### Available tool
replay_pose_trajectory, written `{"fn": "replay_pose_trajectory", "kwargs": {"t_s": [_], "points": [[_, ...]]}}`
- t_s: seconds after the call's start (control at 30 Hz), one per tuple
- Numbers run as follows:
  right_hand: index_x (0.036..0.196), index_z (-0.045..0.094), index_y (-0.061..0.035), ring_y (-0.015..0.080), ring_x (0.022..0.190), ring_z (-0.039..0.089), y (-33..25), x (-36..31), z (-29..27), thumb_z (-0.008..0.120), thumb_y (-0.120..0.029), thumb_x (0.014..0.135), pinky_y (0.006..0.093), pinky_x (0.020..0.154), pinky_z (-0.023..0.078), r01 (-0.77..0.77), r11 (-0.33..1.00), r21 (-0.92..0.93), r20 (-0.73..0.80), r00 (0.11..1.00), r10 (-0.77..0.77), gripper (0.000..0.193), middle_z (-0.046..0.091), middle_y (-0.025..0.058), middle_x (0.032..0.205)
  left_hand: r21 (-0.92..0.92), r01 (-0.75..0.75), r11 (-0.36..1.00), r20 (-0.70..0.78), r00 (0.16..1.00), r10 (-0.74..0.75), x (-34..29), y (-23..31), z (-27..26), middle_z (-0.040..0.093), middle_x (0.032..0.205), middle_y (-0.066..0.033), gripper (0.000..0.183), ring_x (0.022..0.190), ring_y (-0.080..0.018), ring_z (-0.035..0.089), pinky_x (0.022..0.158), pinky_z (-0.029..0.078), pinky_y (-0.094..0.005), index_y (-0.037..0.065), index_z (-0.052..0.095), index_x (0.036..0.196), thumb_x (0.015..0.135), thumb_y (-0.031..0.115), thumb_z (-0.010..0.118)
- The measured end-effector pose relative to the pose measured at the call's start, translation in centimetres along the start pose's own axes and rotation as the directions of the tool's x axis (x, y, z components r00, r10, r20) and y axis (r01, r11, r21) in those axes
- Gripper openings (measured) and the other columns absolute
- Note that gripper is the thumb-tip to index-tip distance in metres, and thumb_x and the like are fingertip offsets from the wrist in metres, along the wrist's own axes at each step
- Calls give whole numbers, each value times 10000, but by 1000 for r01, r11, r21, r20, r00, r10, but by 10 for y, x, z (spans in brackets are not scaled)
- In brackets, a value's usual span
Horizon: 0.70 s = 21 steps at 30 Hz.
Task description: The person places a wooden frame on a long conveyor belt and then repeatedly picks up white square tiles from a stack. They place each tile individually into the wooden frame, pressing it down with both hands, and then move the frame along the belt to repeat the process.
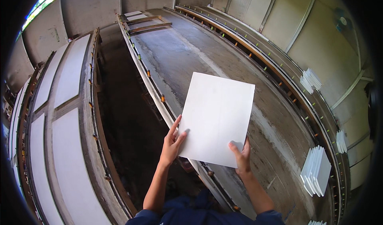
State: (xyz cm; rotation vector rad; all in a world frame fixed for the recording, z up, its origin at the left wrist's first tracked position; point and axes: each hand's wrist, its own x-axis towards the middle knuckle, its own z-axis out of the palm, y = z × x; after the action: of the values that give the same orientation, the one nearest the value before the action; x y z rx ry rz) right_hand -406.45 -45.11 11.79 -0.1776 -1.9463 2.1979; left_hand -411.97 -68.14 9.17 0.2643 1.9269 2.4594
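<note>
A white rectangular panel [217, 117] is held up in front of me, tilted a little, above the near edge of a long grey table. My left hand [172, 142] grips its left edge near the lower corner, thumb on the face and index finger stretched along the side. At the lower right, my right hand [241, 155] pinches the panel with the thumb on its face; the other fingers are mostly hidden behind it.
The long table [275, 105] has pegs along its edges. On its right stand a stack of white panels [316, 171] and smaller stacks [310, 80]. A wooden frame [149, 24] lies at the far end. Across a dark aisle, another table bears large white sheets [70, 145].
</note>
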Motion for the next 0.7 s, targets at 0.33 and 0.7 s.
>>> {"fn": "replay_pose_trajectory", "kwargs": {"t_s": [0.33,0.7], "points": [[1210,428,12,165,992,537,25,66,8,667,-111,813,288,854,455,-58,984,171,-9,998,60,480,530,113,1109,165,-60,984,98,994,44,69,-9,-16,538,1255,-82,570,1029,-78,515,925,388,-224,120,243,1471,965,139,504],[1226,394,-3,153,1004,515,39,150,77,644,-92,819,289,869,440,-2,984,177,-71,997,15,486,509,103,1119,186,-29,982,110,994,9,175,-9,-74,522,994,17,554,857,-39,458,805,364,-176,110,254,1467,967,116,493]]}}
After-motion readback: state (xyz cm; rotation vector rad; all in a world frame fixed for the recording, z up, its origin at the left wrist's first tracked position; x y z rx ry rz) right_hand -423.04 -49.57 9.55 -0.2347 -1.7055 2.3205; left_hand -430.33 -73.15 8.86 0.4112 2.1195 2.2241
